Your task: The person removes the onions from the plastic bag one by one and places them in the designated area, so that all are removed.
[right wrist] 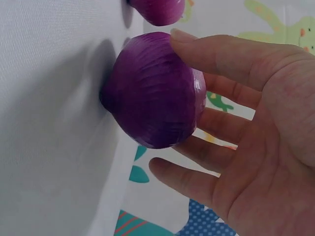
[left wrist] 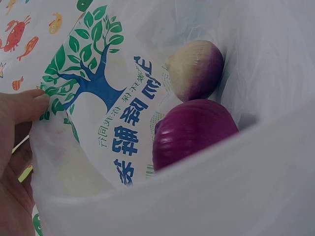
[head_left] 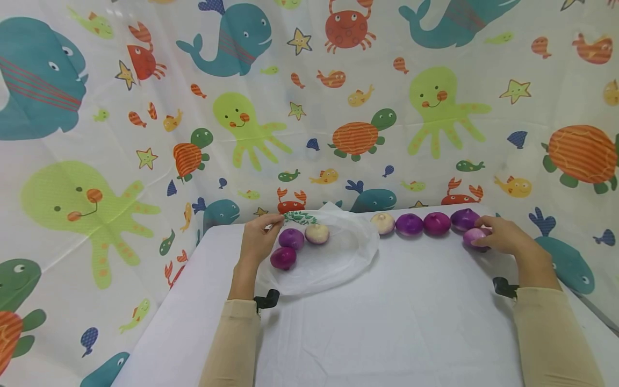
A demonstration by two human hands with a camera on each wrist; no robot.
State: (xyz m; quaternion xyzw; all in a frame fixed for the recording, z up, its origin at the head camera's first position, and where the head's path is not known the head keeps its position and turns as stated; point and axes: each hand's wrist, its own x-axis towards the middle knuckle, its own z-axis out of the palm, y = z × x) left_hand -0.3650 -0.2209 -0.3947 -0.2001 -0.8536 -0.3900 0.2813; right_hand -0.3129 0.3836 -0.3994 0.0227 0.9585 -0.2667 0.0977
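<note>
With thumb and fingertips, my left hand point(head_left: 258, 239) pinches the edge of a thin white plastic bag point(head_left: 338, 266) printed with a green-leaved tree. The bag lies spread, its mouth held apart. Inside rest a pale onion point(head_left: 317, 234) and two purple onions, one behind point(head_left: 291, 239) and one in front point(head_left: 282, 258); the left wrist view shows only two of the three. At the far right, my right hand point(head_left: 503, 235) holds a purple onion point(right wrist: 155, 93), thumb on one side and fingers around the other. Another purple onion point(head_left: 464, 219) sits right behind it.
Left of my right hand, along the table's back edge, stand a pale onion point(head_left: 383, 223) and two purple onions, one point(head_left: 409, 225) beside another point(head_left: 437, 223). White cloth covers the table point(head_left: 387, 333). A curtain point(head_left: 309, 107) printed with sea animals hangs behind.
</note>
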